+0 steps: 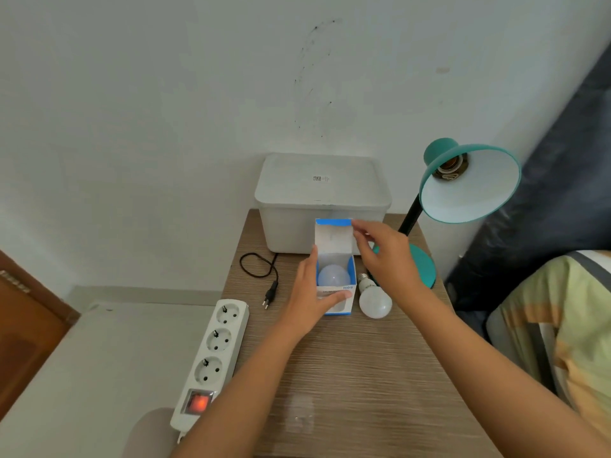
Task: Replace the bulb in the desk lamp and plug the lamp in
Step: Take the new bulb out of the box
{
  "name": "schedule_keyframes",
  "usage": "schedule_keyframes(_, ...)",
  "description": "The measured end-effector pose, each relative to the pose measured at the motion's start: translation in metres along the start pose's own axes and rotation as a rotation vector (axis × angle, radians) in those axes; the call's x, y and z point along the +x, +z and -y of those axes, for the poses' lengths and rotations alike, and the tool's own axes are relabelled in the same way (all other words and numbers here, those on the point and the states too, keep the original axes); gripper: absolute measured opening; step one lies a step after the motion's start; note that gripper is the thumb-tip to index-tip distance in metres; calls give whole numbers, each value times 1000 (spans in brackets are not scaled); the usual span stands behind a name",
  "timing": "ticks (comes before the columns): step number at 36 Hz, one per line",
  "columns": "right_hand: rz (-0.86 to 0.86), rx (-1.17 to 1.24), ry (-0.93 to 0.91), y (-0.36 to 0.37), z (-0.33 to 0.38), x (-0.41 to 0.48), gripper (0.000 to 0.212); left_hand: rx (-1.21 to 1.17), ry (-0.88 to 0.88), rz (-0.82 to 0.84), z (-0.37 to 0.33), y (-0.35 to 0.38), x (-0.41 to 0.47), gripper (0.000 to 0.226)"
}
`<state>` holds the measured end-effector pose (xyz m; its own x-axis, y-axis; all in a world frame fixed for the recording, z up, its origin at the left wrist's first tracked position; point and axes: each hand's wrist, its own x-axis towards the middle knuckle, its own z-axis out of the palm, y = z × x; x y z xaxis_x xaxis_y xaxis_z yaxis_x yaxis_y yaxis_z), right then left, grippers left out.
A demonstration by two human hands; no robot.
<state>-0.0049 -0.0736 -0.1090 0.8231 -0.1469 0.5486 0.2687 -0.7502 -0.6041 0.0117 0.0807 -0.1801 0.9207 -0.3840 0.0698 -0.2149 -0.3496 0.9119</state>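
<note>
A teal desk lamp point(469, 183) stands at the table's back right, its shade tilted toward me and its socket empty. A blue-and-white bulb box point(334, 242) stands open mid-table with a white bulb point(333, 276) showing inside. My left hand point(310, 295) grips the box's left side and front. My right hand point(386, 256) pinches the raised top flap. A second white bulb point(375, 302) lies loose on the table just right of the box. The lamp's black plug point(270, 295) and coiled cord lie left of the box, unplugged.
A white power strip point(211, 355) with a lit red switch lies along the wooden table's point(347, 375) left edge. A white lidded plastic bin point(322, 200) sits against the wall behind the box. A bed with striped cloth is at the right.
</note>
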Motion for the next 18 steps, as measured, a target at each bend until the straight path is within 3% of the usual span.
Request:
schedule_keyframes(3, 141, -24, -15, 4, -1, -9, 24, 1, -15, 7, 0, 1, 1, 105)
schedule_keyframes(8, 598, -179, 47, 17, 2, 1, 19, -13, -34, -2, 1, 3, 2, 108)
schedule_keyframes(12, 805, -257, 133, 23, 11, 11, 21, -29, -51, 8, 1, 3, 3, 107)
schedule_keyframes(18, 868, -250, 196, 22, 16, 20, 31, -26, -50, 38, 3, 2, 3, 106)
